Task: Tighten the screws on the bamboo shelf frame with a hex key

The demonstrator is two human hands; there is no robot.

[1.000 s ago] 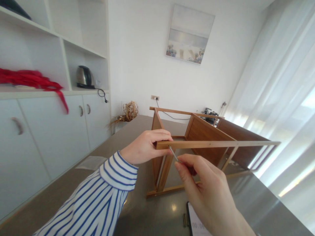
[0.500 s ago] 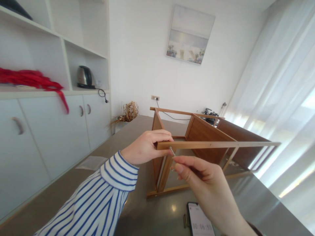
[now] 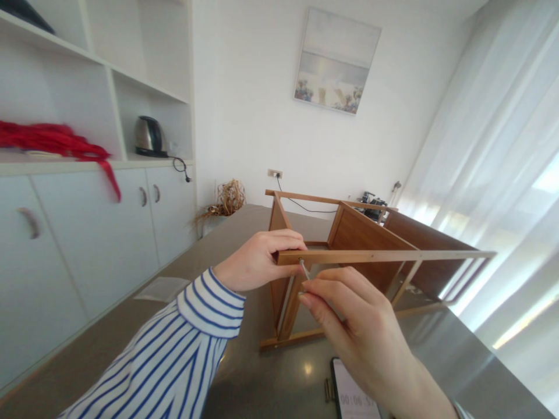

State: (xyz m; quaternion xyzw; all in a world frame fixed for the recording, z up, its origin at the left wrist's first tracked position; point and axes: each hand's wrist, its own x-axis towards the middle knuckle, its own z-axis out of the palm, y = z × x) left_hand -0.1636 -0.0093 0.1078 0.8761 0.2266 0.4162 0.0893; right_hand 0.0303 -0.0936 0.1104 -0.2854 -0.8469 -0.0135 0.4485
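Observation:
A brown wooden furniture frame (image 3: 362, 233) stands on a grey table (image 3: 271, 378). My left hand (image 3: 257, 260), in a blue-and-white striped sleeve, is closed around the near left end of the frame's top rail (image 3: 384, 255). My right hand (image 3: 353, 331) is closed on a thin metal tool (image 3: 304, 269) whose tip sits in a hole at the rail's left end. The fingers hide most of the tool.
A phone (image 3: 353, 396) showing a timer lies on the table near my right wrist, with small bronze parts (image 3: 327, 391) beside it. White cabinets with a kettle (image 3: 149, 137) and red cloth (image 3: 52, 139) stand at left. A plastic bag (image 3: 161, 288) lies on the table.
My right hand has turned and shifted slightly left and up on the tool, its fingers rotating around the shaft. My left hand and the frame have stayed still.

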